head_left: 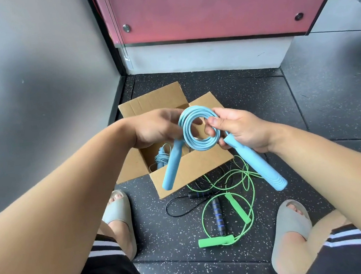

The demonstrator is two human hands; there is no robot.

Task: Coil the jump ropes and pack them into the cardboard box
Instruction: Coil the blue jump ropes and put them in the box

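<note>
A light blue jump rope [200, 145], wound into a tight round coil, is held above the open cardboard box [192, 169]. My left hand [154, 128] grips the coil's left side, and one blue handle hangs down from it. My right hand [241, 129] pinches the coil's right side and holds the other blue handle, which points down to the right. Inside the box lies another bundled blue rope [161, 158]. On the floor in front of the box a green jump rope [234, 207] and a black rope with blue-ringed handles [218, 218] lie loose and tangled.
The box stands on dark speckled rubber floor [294, 101] in a corner, with a grey wall [34, 86] to the left and a pink panel [205, 5] behind. My feet in grey slides [121, 215] [291, 228] flank the loose ropes.
</note>
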